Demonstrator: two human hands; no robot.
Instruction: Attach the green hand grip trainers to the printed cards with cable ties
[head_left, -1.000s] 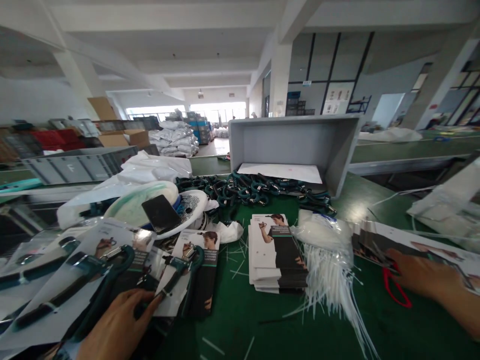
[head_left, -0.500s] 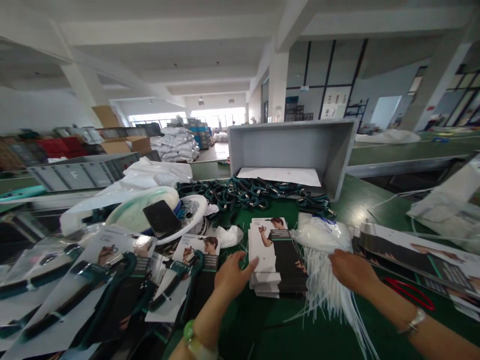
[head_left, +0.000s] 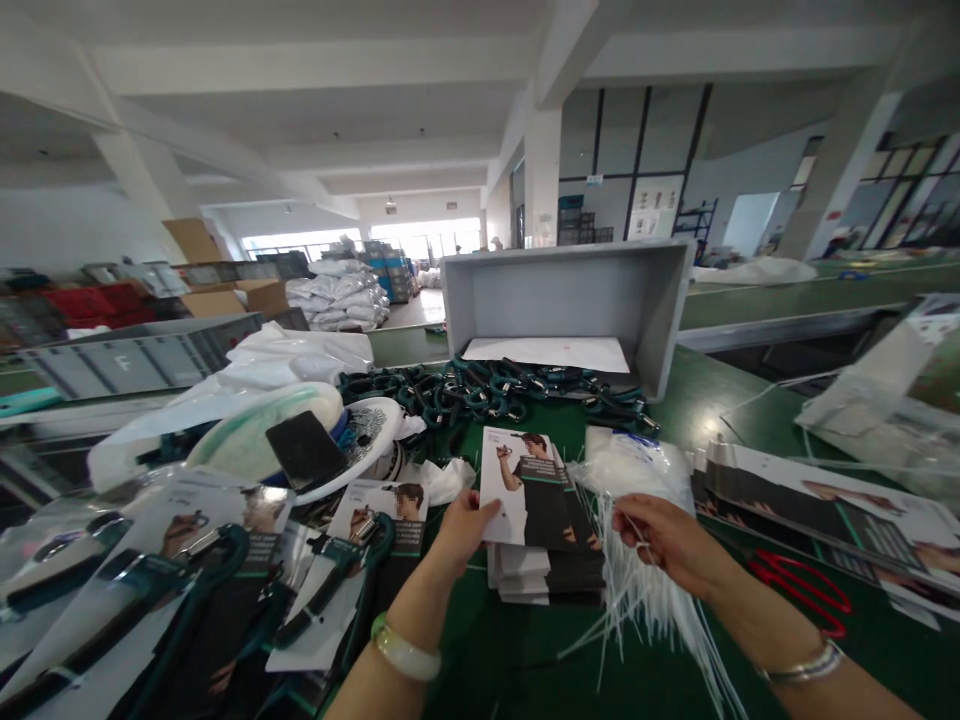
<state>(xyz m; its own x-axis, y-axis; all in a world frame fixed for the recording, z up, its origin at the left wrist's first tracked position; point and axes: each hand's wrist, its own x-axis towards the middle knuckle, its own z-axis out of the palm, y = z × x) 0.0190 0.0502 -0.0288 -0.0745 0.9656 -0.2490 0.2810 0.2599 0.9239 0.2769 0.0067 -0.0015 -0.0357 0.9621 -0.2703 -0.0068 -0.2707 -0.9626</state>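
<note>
My left hand (head_left: 459, 530) is closed on the left edge of a printed card (head_left: 517, 475), thumb on top, lifting it slightly off a stack of cards (head_left: 525, 575). My right hand (head_left: 664, 540) pinches thin white cable ties at the bundle in front of it; how many is unclear. The loose white cable ties (head_left: 645, 590) fan out from a clear plastic bag (head_left: 634, 465), under and beside that hand. On my left, dark green, curved-frame tools with black grips (head_left: 330, 575) lie fastened to similar cards.
A grey crate (head_left: 562, 295) lies on its side behind a heap of dark green tools (head_left: 487, 390). A white dish of small metal parts (head_left: 375, 430) and a dark flat block (head_left: 306, 450) stand left. More cards (head_left: 810, 500) and red-handled scissors (head_left: 806, 590) lie right.
My left hand has taken hold of the top card and raised it a little. The right hand has moved left and now pinches cable ties. The view has shifted slightly.
</note>
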